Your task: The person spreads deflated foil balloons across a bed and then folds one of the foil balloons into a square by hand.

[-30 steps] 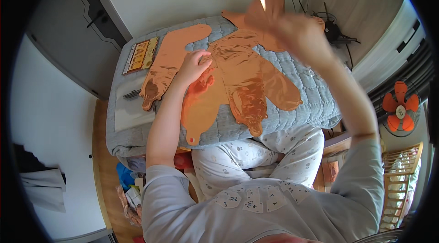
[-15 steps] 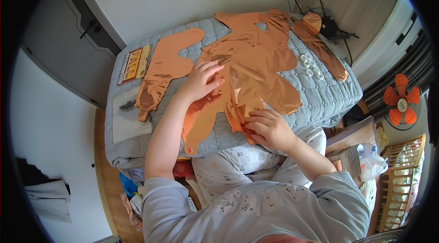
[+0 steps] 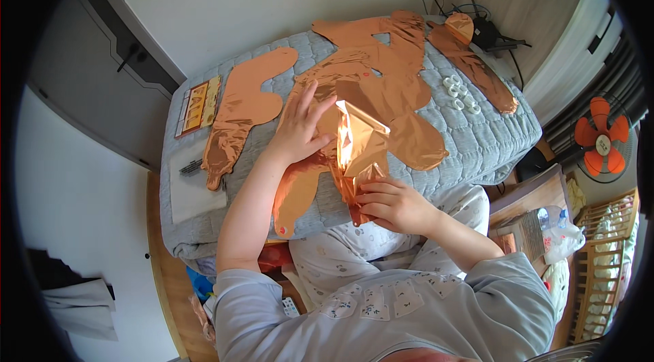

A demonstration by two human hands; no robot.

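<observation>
On the bed lie several flat, copper-coloured foil balloons. My right hand (image 3: 396, 206) is closed on the lower end of one foil balloon (image 3: 366, 146), whose creased upper part is lifted and shining near the front edge. My left hand (image 3: 297, 132), fingers spread, rests against the foil beside it and grips nothing that I can see. Beneath and behind lies a larger spread of foil balloons (image 3: 405, 83), partly hidden by the lifted one. A curved foil balloon (image 3: 246, 93) lies to the left, and a long narrow one (image 3: 480, 76) at the far right.
The grey quilted bed (image 3: 487, 137) bears white ribbon-like rolls (image 3: 458, 91), a printed card (image 3: 198, 108) and a clear plastic bag (image 3: 194, 192). A black router-like device (image 3: 487, 37) with cables stands at the back right. An orange-bladed fan (image 3: 601, 136) is at right.
The foil balloon in my right hand has risen and opened out, catching the light. My left fingers have spread wider. The whole view has shifted slightly.
</observation>
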